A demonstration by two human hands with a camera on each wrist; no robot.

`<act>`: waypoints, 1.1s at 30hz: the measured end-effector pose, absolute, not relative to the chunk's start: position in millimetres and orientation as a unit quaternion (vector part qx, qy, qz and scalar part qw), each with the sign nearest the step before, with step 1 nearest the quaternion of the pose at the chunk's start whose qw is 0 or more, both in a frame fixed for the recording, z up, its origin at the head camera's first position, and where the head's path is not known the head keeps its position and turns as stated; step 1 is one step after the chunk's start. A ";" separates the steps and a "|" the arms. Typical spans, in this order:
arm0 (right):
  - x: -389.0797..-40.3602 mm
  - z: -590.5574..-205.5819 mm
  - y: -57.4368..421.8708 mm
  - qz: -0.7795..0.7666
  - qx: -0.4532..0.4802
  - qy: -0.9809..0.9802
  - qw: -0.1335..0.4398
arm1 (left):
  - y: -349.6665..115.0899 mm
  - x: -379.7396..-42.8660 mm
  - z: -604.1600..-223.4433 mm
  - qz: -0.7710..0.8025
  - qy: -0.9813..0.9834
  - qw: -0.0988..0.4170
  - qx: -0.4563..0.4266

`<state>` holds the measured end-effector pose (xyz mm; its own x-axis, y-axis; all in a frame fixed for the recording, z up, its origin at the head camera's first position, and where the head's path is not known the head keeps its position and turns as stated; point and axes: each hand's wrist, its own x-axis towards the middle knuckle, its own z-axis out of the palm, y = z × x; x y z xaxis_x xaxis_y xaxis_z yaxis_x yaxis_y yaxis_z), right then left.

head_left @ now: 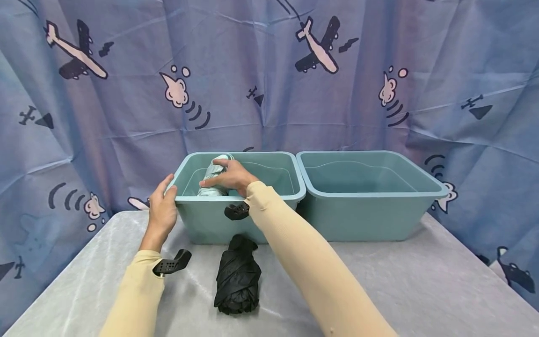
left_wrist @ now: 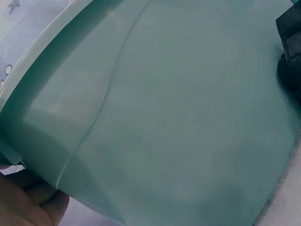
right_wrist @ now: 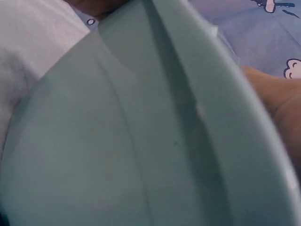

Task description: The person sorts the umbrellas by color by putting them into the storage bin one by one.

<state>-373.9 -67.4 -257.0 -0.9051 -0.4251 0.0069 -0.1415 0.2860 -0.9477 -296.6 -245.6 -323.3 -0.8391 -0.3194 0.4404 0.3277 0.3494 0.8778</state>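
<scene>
Pale rolled-up bundle [head_left: 212,170] (folded umbrella, I reckon) sits inside the left bin [head_left: 206,224], leaning toward the back, with the right hand [head_left: 236,177] pinching it between thumb and fingers. So that one's basically in, just not let go of yet. The left hand [head_left: 163,210] is at the bin's front left corner, thumb and fingers apart and fairly straight; can't tell if it's putting any pressure on the rim.

What's left, I'd guess: the black bundle [head_left: 238,281], lying on the table [head_left: 421,281] in front of that bin. No clue whether it's meant for the same bin or the right bin [head_left: 370,220].

Visibility's meh. The front wall hides the bundle's lower end, so I can't say if it touches bottom. Wrist cams mostly get bin wall, the right one's blurry, and the dark thing cut off in the left wrist view [left_wrist: 292,52] could be the black bundle, not sure.
</scene>
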 end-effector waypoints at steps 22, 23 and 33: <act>-379.6 -259.7 -69.9 -0.406 -0.208 0.869 0.192 | -246.0 -295.1 -323.6 -0.571 -0.771 0.282 -0.003; -380.0 -260.1 -70.4 -0.404 -0.206 0.870 0.194 | -246.1 -294.8 -323.6 -0.571 -0.771 0.282 -0.003; -382.3 -259.1 -71.3 -0.365 -0.216 0.881 0.209 | -245.5 -295.7 -323.0 -0.572 -0.770 0.282 -0.005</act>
